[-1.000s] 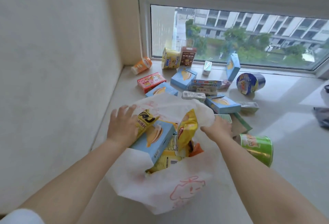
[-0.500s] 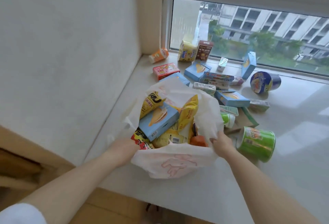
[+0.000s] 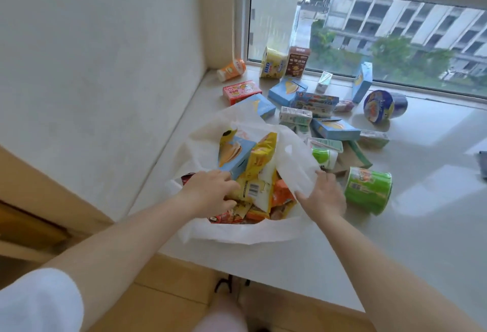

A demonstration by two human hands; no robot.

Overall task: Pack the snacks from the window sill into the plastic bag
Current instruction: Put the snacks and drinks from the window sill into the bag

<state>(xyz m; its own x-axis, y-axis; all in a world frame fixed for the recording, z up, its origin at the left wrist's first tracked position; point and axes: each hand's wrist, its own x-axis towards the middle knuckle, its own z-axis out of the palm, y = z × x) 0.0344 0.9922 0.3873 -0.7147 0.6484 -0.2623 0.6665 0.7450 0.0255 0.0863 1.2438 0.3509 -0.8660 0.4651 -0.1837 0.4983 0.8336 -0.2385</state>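
A white plastic bag (image 3: 237, 235) lies open on the pale window sill (image 3: 421, 226) near its front edge. It holds several snacks: a blue box (image 3: 234, 155), yellow packets (image 3: 259, 157) and orange packets (image 3: 282, 197). My left hand (image 3: 210, 192) reaches into the bag, fingers curled on the packets at its left side. My right hand (image 3: 321, 194) grips the bag's right flap (image 3: 295, 163). More snacks lie beyond the bag: a green cup (image 3: 369, 190), blue boxes (image 3: 334, 128), a red box (image 3: 241, 91).
A blue bowl (image 3: 382, 106) lies on its side near the window (image 3: 369, 39). A yellow pack (image 3: 272, 62), a brown carton (image 3: 297, 61) and an orange cup (image 3: 232, 69) stand by the glass. The wall (image 3: 105, 68) closes the left side. The floor (image 3: 171, 292) lies below the sill.
My left hand moved from outside the bag's left edge into the bag onto the packets. My right hand keeps hold of the right flap. The view pulled back and tilted down.
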